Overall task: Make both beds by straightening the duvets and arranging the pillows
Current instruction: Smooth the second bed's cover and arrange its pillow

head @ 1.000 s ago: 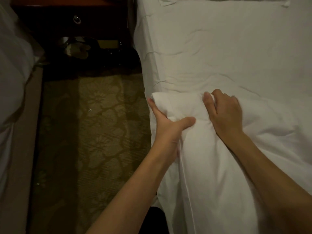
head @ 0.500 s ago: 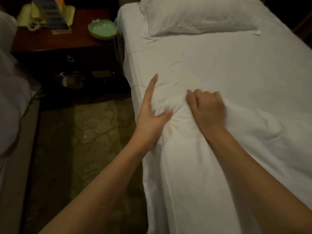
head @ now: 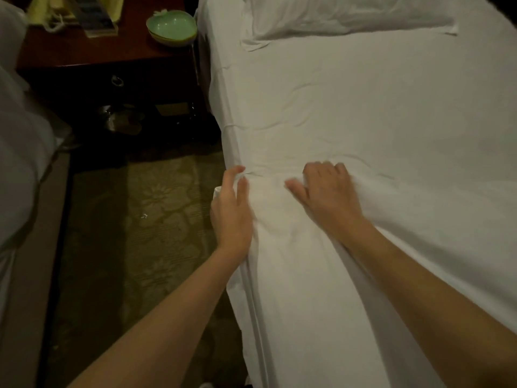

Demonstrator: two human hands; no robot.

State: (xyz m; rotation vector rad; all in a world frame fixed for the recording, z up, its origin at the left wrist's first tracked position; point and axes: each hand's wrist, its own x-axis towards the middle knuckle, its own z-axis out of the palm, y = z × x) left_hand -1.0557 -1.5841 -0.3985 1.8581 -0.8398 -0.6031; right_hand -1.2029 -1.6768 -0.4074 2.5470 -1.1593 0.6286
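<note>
The white duvet (head: 321, 289) lies along the bed (head: 363, 113), its long axis running from the foot end nearest me up toward the pillow (head: 344, 15) at the head. Its top edge sits roughly halfway up the mattress, angled across the bed, and its left side hangs over the bed's left edge toward the carpet (head: 145, 219). The fabric is plain white, soft and rumpled, bunched into folds between my hands, with a stitched seam running down the overhanging side.

My left hand (head: 232, 211) is at the bed's left edge, fingers curled over and pinching the duvet's top corner. My right hand (head: 327, 194) lies on the duvet's top edge just beside it, fingers curled into the cloth and thumb stretched out toward the left hand; it grips a fold.

Above the duvet the bare sheet shows shallow wrinkles. The pillow lies crosswise at the head end. Past the bed's left edge stands a dark wooden nightstand (head: 92, 57) carrying a green dish (head: 172, 26). The second bed (head: 19, 163) shows at the far left.
</note>
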